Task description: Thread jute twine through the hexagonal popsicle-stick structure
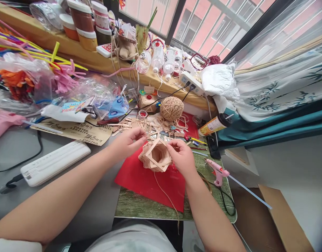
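A small hexagonal holder of stacked thin wooden sticks (158, 156), hollow in the middle, is tilted toward me above a red sheet (147, 185). My right hand (181, 154) grips its right rim between thumb and fingers. At its upper left, my left hand (133, 140) is closed in a pinch on a thin strand that looks like twine; the fingertips partly hide it. A loose length of twine (166, 194) hangs from beneath the holder, over the red sheet and past the table's front edge.
Behind lie a ball of twine (172, 108) and scattered wooden pieces. A pink glue gun (217, 171) rests at right, near a drink cup (214, 125). At left are a white power strip (55, 162), sandpaper (95, 132) and another pink glue gun (5, 122). Jars and bottles line the sill.
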`<state>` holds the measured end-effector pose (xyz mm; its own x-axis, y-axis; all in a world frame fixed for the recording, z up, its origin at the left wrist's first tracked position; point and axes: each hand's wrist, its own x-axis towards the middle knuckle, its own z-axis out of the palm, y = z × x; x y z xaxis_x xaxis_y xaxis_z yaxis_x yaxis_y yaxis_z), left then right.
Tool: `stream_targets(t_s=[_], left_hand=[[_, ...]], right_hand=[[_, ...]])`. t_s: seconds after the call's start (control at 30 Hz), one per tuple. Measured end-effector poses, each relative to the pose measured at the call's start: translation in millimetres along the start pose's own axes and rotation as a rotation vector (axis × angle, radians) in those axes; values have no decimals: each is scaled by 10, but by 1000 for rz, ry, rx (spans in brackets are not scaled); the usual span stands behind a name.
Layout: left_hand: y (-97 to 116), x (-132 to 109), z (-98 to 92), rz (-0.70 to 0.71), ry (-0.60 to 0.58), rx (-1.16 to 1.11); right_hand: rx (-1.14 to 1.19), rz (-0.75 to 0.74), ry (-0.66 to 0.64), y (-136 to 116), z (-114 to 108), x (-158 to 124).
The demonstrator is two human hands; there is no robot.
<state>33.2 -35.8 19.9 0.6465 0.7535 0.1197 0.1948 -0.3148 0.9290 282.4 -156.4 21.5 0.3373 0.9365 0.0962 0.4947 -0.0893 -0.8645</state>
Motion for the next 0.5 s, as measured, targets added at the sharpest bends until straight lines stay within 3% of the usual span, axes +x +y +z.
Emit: stream_targets(t_s=[0.13, 0.23, 0.4, 0.5], left_hand=[[28, -17, 159, 34, 29, 158], [31, -17, 229, 87, -14, 208], [15, -27, 262, 37, -102, 212], [22, -40, 262, 81, -110, 215]], right_hand=[[281, 146, 30, 61, 69, -1], [403, 207, 36, 95, 129, -11], [425, 227, 24, 91, 97, 8], [249, 211, -38, 48, 6, 48]])
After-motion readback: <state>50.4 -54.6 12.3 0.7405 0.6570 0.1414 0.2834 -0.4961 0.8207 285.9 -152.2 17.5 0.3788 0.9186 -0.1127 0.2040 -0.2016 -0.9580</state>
